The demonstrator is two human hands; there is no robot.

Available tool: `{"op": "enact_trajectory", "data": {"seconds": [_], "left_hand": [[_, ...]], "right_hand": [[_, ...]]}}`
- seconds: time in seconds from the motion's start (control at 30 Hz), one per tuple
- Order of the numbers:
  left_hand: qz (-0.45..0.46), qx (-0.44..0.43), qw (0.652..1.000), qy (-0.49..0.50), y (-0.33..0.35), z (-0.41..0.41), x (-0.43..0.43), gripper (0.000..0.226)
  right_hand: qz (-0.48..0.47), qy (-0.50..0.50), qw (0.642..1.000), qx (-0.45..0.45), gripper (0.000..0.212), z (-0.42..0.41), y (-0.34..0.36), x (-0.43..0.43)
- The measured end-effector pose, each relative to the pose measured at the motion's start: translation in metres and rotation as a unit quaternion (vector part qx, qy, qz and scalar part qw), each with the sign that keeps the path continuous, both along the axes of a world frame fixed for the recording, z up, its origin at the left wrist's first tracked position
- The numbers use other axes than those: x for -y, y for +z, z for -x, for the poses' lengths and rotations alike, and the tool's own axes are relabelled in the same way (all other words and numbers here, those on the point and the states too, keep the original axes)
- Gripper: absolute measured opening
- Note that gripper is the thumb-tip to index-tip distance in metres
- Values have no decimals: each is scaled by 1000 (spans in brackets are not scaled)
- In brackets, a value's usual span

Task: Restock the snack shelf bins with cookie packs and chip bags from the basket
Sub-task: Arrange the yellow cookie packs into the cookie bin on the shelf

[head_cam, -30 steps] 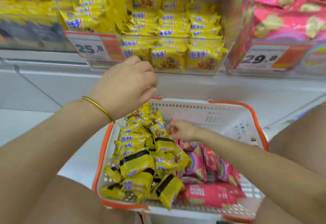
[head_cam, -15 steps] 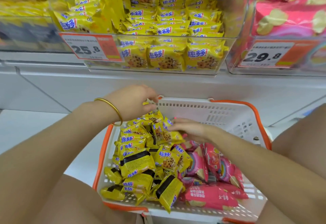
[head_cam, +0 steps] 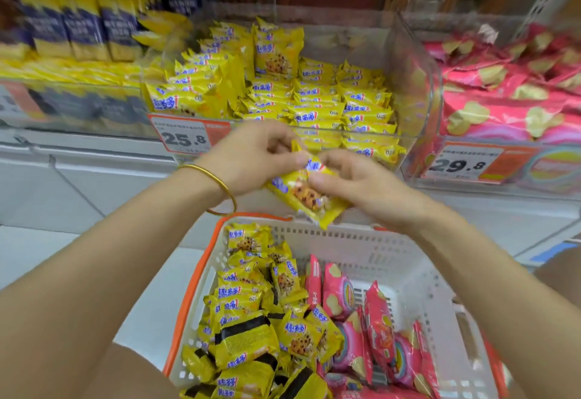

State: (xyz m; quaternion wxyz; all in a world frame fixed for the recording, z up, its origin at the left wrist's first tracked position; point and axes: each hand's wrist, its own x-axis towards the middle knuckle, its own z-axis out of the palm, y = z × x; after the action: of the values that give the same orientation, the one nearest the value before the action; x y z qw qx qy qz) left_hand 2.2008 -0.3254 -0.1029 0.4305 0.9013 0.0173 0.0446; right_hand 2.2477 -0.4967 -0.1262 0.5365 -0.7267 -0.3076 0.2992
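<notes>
Some cookie packs (head_cam: 306,197) above basket rim (head_cam: 251,216)

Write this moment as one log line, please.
left hand: grips yellow cookie packs | right hand: grips same packs | position: above basket, before cookie bin

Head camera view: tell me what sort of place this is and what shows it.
Most likely a shop's snack aisle. Clear shelf bins hold stacked cookie packs and chip bags, price tags reading 25.8 and 29.8 hang on their fronts, and a basket of the same goods sits below.
</notes>
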Motion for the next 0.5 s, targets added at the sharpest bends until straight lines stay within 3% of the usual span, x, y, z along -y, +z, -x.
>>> {"op": "enact_trajectory", "data": {"seconds": [0.1, 0.13, 0.2, 0.27, 0.33, 0.4, 0.5], "left_hand": [[74, 154, 981, 91, 30, -5, -13, 19], [29, 207, 970, 122, 35, -7, -20, 22], [-156, 255, 941, 158, 33, -10, -38, 32], [-316, 214, 917, 120, 20, -12, -51, 46], [-388, 152, 906, 71, 4, -15, -53, 57], [-401, 103, 908, 60, -4, -15, -51, 60], [-379, 118, 915, 68, -2, -16, -51, 58]], "right_hand": [[-1, -58, 985, 165, 25, -22, 55, -23], [-1, -86, 973, 212, 27, -35, 68, -34], [21, -154, 944, 291, 32, -70, 79, -61], [92, -219, 908, 345, 38, -105, 75, -89], [163, -240, 879, 379, 38, -133, 65, -114], [197, -237, 858, 411, 37, -149, 56, -135], [226, -224, 829, 459, 38, -164, 46, -157]]}}
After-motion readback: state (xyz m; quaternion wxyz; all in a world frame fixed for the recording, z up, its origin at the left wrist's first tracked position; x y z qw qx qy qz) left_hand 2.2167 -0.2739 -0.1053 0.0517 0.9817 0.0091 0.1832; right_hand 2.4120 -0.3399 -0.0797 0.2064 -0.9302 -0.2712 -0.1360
